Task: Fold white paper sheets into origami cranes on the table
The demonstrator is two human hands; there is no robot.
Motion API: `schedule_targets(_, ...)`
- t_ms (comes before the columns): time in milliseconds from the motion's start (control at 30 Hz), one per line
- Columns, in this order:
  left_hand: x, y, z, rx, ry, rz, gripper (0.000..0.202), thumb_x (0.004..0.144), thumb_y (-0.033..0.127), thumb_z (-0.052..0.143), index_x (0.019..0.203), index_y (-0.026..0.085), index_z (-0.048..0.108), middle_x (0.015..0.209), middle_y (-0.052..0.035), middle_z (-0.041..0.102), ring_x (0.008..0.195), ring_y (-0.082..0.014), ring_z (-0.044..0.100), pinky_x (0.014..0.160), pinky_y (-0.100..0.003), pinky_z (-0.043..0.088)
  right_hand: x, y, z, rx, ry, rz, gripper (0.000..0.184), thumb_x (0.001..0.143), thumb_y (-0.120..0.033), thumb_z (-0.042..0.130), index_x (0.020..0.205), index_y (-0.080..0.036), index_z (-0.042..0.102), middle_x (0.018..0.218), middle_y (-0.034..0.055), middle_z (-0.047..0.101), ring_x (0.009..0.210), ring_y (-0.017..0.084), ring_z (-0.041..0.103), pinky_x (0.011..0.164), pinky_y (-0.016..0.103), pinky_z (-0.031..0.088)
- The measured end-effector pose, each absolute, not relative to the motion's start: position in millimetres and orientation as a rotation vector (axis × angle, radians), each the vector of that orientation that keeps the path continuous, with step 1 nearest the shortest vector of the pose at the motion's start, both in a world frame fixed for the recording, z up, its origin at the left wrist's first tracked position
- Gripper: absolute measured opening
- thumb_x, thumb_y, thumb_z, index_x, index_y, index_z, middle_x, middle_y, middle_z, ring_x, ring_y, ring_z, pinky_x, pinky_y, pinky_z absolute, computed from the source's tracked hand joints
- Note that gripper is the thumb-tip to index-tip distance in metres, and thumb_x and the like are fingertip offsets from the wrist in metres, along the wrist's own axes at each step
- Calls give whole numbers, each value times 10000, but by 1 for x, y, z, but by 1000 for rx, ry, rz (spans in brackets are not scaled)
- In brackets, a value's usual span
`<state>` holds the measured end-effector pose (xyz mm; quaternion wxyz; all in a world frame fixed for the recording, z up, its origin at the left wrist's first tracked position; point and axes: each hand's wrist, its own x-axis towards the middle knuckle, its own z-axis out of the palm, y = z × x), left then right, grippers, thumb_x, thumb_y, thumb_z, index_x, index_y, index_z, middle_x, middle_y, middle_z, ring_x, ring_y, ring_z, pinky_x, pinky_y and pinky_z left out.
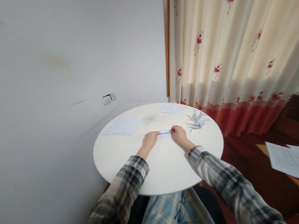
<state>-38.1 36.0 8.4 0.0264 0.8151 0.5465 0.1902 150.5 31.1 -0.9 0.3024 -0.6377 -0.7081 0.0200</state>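
Note:
A partly folded piece of white paper lies on the round white table, stretched between my two hands. My left hand pinches its left end, and my right hand pinches its right end. A dark line runs along the paper's near edge between the fingers. To the right of my right hand stand folded paper cranes, overlapping so that I cannot tell them apart well. How the paper is folded under my fingertips is hidden.
A stack of white paper sheets lies at the table's left. More white paper lies at the far edge. A wall with a socket stands behind, a curtain at right. Written sheets rest on another surface at lower right.

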Motion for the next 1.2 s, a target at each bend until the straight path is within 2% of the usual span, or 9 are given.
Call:
schedule_targets(233,-36,35,8,2498,1683,548,359,828,148,422,1120,265,593,1120,-41,626,1029,-180,567,928,-289,388,151,25,4,-1802,-1830,-6,220,747,-71,451,838,-181,618,872,63,623,842,171,539,667,240,347)
schedule_targets(833,-36,36,4,2576,1623,597,376,812,124,412,1122,240,590,1134,-42,617,1033,-183,568,928,-304,395,153,24,5,-1864,-1763,-53,227,759,-82,435,831,-178,628,860,74,621,822,180,536,621,252,335)
schedule_targets(1033,-36,36,3,2577,1613,612,370,813,129,411,1117,233,594,1137,-40,616,1032,-183,568,933,-302,393,157,27,2,-1840,-1753,-38,236,763,-68,422,845,-166,621,864,87,608,832,186,525,667,258,349)
schedule_targets(1200,-36,36,2,2591,1591,588,383,800,118,412,1126,218,587,1154,-35,606,1060,-173,554,959,-290,378,154,32,-1,-1546,-1853,-48,258,722,-32,433,860,-143,620,863,82,619,863,176,529,763,255,380)
